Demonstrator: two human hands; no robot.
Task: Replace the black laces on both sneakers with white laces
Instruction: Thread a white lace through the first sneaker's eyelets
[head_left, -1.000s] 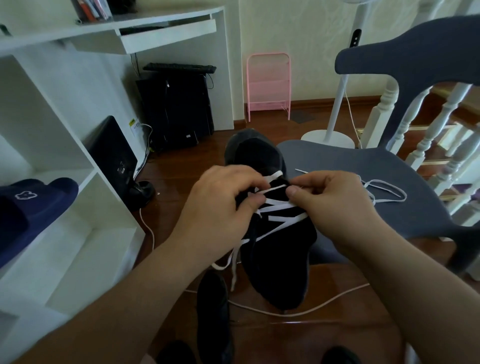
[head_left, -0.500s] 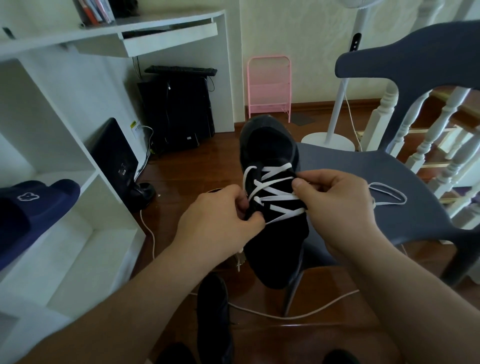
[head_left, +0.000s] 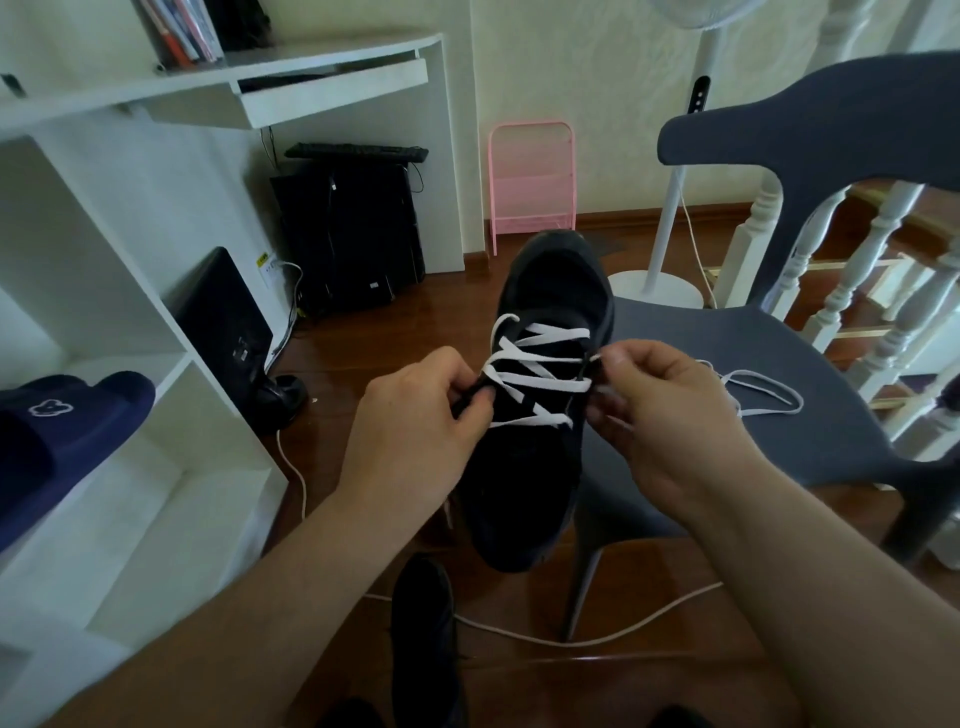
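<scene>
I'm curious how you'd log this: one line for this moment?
step: lacing sneaker | white lace: partly threaded | left hand: pinching eyelet edge | right hand: pinching lace

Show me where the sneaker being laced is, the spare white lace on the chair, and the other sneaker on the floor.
Sneaker (head_left: 524, 493): head view, on its black toe area.
Spare lace (head_left: 763, 387): head view, on its loop lying on the chair seat.
Other sneaker (head_left: 423, 623): head view, on its dark upper, bottom centre.
</scene>
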